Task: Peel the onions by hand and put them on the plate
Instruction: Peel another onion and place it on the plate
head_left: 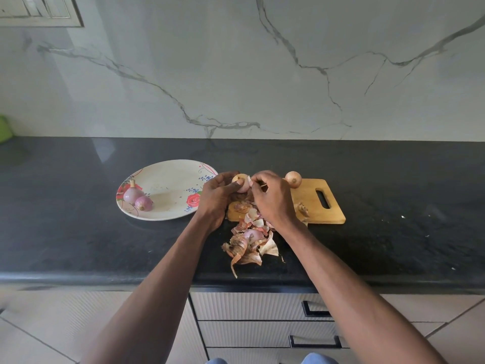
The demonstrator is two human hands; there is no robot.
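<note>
My left hand [216,195] grips a partly peeled onion [242,183] above the left end of the wooden cutting board [321,203]. My right hand [273,197] pinches a flap of its pale skin at the onion's right side. One unpeeled onion [293,179] sits at the board's far edge. Two peeled purple onions [137,197] lie on the left part of the floral plate [170,169], which stands left of the board. A heap of dry onion skins [249,240] lies under and in front of my hands.
The black counter [393,232] runs to a marble back wall. A green object [4,128] shows at the far left edge. Drawers with dark handles [312,310] sit below the counter's front edge. A skin scrap [301,209] lies on the board.
</note>
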